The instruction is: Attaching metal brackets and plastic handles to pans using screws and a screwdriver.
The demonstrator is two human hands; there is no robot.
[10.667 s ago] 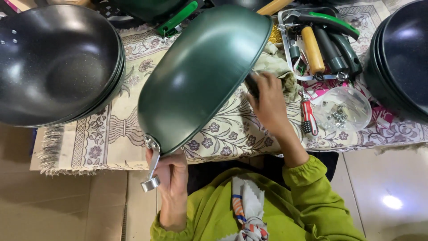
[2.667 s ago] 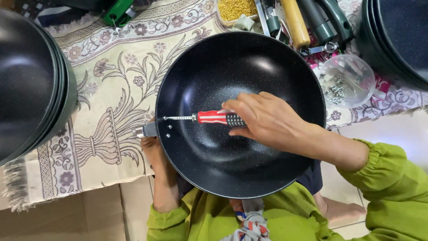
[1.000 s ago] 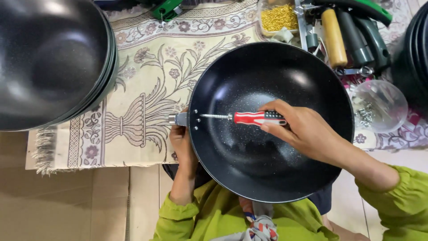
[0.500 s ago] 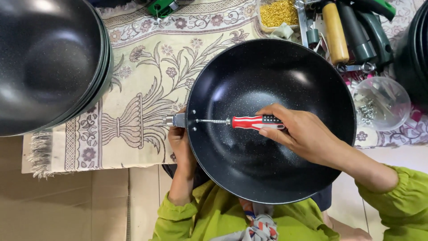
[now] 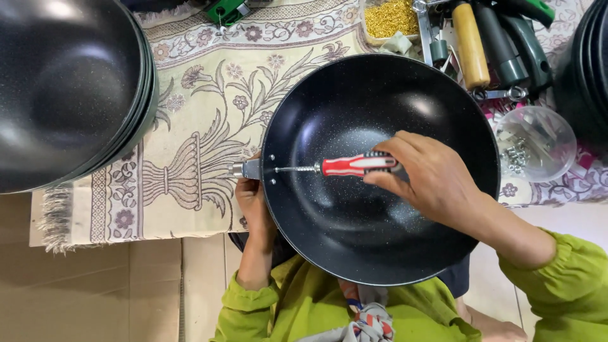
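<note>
A black non-stick wok [image 5: 380,247] lies open side up over my lap and the mat's edge. My right hand [image 5: 437,180] is inside it, closed on a red-handled screwdriver [image 5: 348,166] whose tip points left at the pan wall beside two rivets. My left hand [image 5: 252,202] holds the wok from outside, just under the small metal handle bracket [image 5: 244,169] on its left rim.
A stack of dark woks [image 5: 63,95] fills the upper left on a floral mat [image 5: 190,126]. Another stack [image 5: 589,63] is at the right edge. Wooden and green pan handles [image 5: 472,44], a tub of yellow bits [image 5: 389,18] and a clear bowl of screws [image 5: 532,144] lie behind the wok.
The wok was flipped from bottom-up to open side up some seconds ago. Over the last second the screwdriver stays at the left wall and both hands hold almost still.
</note>
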